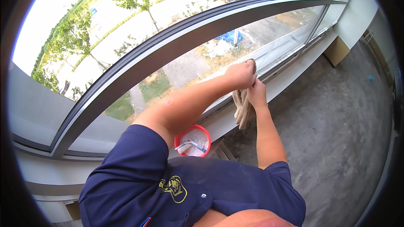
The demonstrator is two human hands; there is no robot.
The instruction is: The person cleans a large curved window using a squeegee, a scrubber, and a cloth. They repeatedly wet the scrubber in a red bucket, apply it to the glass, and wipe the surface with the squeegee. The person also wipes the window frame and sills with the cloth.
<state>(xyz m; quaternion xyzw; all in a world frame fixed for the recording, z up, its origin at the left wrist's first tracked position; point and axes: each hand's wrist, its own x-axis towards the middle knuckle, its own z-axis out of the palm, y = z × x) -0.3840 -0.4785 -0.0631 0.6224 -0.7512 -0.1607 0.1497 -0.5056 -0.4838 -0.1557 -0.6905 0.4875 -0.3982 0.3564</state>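
Observation:
My left hand (241, 74) is closed around the upper part of a brown cloth (242, 108), and a bunched bit of it shows past the fist. Just below, against the left fist, my right hand (257, 95) grips the same cloth. Its lower part hangs in long folds over the window ledge and floor edge. Behind both hands runs the lower window pane (186, 69) with its dark frame. Beneath my left arm stands a red-rimmed bucket (208, 136) of cloudy, foamy liquid. Across it lies a handled tool (197, 145) with a pale roll.
A thick curved-looking window crossbar (157, 53) spans the view above my arms. The white ledge (284, 83) runs along the window's foot. Grey concrete floor (315, 138) stretches to the right, with a brown box-like block (337, 51) by the wall. A wooden piece (225, 150) sits beside the bucket.

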